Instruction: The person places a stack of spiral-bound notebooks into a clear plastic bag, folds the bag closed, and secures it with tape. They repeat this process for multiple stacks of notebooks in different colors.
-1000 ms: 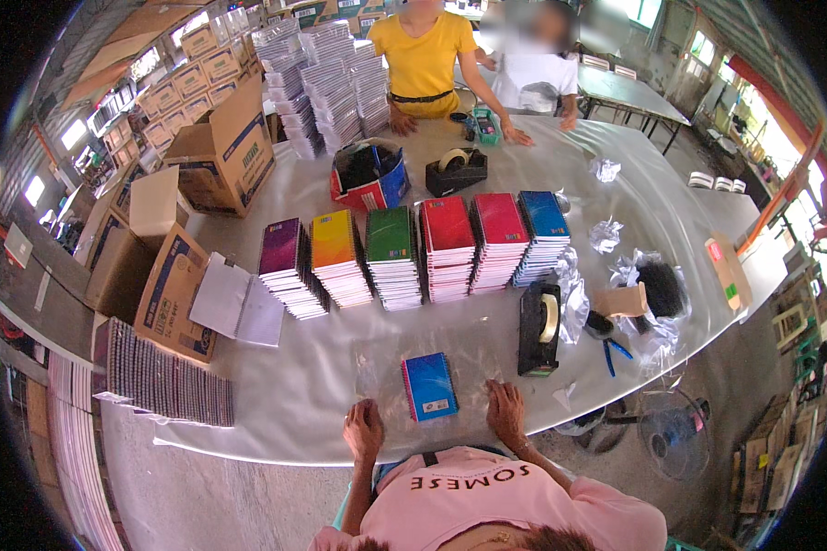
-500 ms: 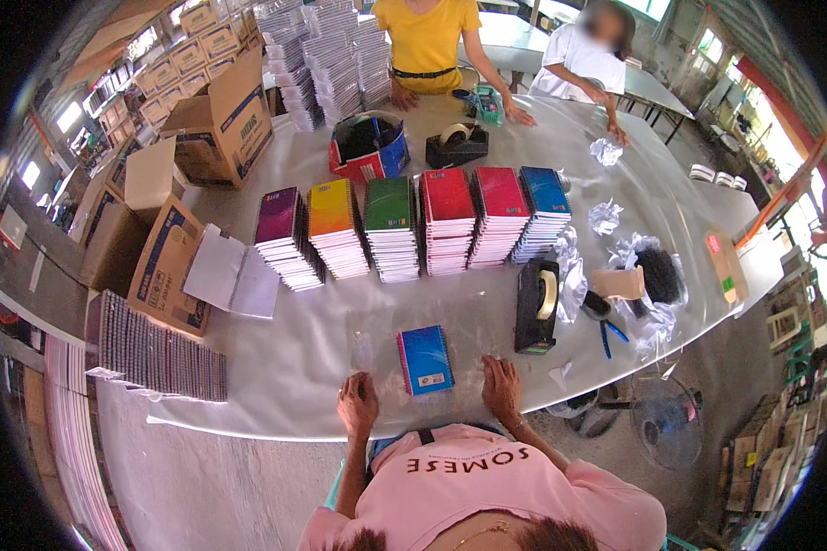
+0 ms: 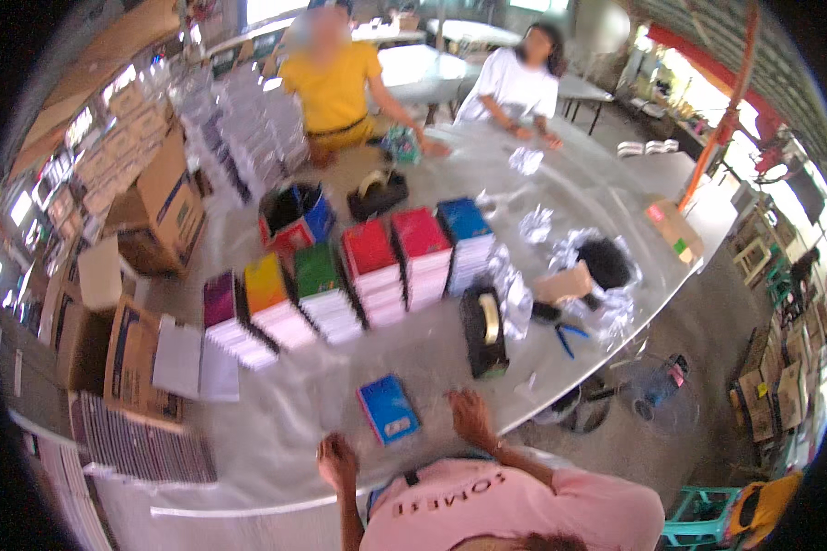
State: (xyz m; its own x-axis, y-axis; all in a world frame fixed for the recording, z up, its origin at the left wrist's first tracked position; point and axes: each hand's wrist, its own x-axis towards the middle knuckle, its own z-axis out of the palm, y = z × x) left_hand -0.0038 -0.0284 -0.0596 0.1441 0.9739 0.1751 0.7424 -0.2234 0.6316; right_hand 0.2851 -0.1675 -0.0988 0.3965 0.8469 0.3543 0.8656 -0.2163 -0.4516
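Note:
A blue spiral notebook (image 3: 389, 410) lies flat on a thin clear plastic sheet (image 3: 436, 363), which shows only faintly on the table. My left hand (image 3: 338, 461) is at the sheet's near left edge, fingers curled closed on it. On the other side of the notebook, my right hand (image 3: 473, 420) is closed with its fingertips at the sheet's right edge. Neither hand touches the notebook. Beyond it stands a row of notebook stacks, among them purple (image 3: 219, 298), green (image 3: 317, 269), red (image 3: 371, 246) and blue (image 3: 465, 219) ones. Motion blurs the picture.
A black tape dispenser (image 3: 485, 335) stands right of the notebook, near blue-handled pliers (image 3: 572, 340) and crumpled plastic (image 3: 616, 317). Left are an open carton (image 3: 138, 358) and a row of packed notebooks (image 3: 142, 441). Across the table are a person in yellow (image 3: 331, 87) and another in white (image 3: 515, 87).
The whole view has swung and tilted, so the table and stacks sit lower and further left. Both hands keep their places beside the notebook. The person in white has drawn back from the crumpled plastic.

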